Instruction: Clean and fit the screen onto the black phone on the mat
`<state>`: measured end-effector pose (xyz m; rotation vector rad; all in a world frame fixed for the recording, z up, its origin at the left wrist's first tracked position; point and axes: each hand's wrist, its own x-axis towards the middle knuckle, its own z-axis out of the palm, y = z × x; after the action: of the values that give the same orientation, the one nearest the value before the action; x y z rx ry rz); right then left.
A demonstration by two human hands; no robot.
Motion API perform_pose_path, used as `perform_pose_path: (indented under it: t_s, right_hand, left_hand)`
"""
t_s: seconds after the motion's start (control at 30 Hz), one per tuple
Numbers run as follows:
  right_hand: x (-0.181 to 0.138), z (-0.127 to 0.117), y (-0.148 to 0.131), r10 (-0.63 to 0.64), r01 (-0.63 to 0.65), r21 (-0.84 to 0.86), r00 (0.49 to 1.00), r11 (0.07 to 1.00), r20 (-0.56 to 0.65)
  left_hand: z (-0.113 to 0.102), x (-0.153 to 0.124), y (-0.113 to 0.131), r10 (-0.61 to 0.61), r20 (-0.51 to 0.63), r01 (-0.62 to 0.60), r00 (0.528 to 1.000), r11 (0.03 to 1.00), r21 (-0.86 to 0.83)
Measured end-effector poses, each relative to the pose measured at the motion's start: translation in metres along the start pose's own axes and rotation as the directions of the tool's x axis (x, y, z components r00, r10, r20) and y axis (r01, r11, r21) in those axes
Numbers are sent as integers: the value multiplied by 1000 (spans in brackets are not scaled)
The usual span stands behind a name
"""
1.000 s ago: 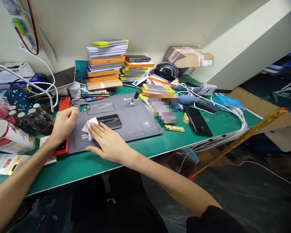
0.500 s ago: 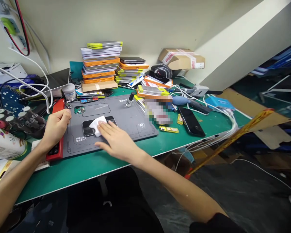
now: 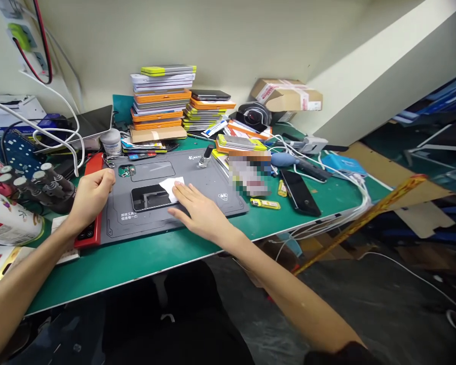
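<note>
My right hand (image 3: 197,209) presses a folded white wipe (image 3: 169,188) down with its fingertips. The fingers are stretched and close together, with the thumb apart. Under the wipe lies a black-screened smartphone (image 3: 146,197), flat on a grey work mat (image 3: 125,227); its right end is covered by wipe and hand. My left hand (image 3: 92,196) is a fist above the mat's left edge, over a long red object (image 3: 93,225). What the fist holds, if anything, is hidden. A small glass bottle with a black cap (image 3: 205,157) stands on the mat behind my right hand.
Stacked flat orange, grey and yellow boxes (image 3: 161,104) stand against the wall. On the right lie another dark phone (image 3: 300,192), small yellow packets (image 3: 265,204) and white cables (image 3: 353,197). Grey-handled tools (image 3: 41,185) and a white-and-red canister (image 3: 9,220) stand at left.
My right hand has slid the wipe rightward along the phone, uncovering more of the screen's left and middle. The left fist stays by the red object. The whole view has shifted slightly.
</note>
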<state>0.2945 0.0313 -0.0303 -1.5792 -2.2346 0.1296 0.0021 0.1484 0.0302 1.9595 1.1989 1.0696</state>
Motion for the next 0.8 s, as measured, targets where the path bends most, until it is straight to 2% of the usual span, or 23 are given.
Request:
perform_pose_path:
  t_s: [0.07, 0.13, 0.3, 0.37, 0.43, 0.57, 0.63, 0.7, 0.8]
  right_hand:
    - [16, -1, 5, 30, -30, 20, 999, 999, 10]
    - [17, 0, 4, 38, -38, 24, 999, 999, -1]
    - [-31, 8, -6, -25, 24, -14, 997, 1000, -67]
    - [-37, 8, -5, -36, 35, -18, 998, 999, -61]
    - [-24, 7, -2, -15, 15, -5, 999, 1000, -38]
    - [24, 5, 4, 40, -40, 1, 999, 999, 1]
    - [32, 5, 2, 49, -49, -5, 999, 999, -5]
    - [21, 7, -4, 33, -33, -5, 999, 999, -22]
    - [-12, 10, -12, -15, 15, -5, 998, 1000, -63]
  left_hand:
    - [0, 0, 0, 0, -8, 0, 1000, 1000, -8]
    - [-1, 0, 0, 11, -13, -11, 1000, 1000, -14]
    - [1, -1, 4, 21, -1, -21, 1000, 1000, -8]
    - [1, -2, 4, 19, 6, -19, 1000, 1000, -3]
    - [1, -1, 4, 25, 9, -25, 1000, 1000, 2]
    - [1, 0, 2, 25, 1, -25, 1000, 999, -31]
    - [1, 0, 2, 17, -7, -17, 1000, 999, -50]
    - [1, 0, 2, 15, -13, -15, 1000, 998, -54]
    - [2, 0, 3, 19, -13, -20, 1000, 999, -39]
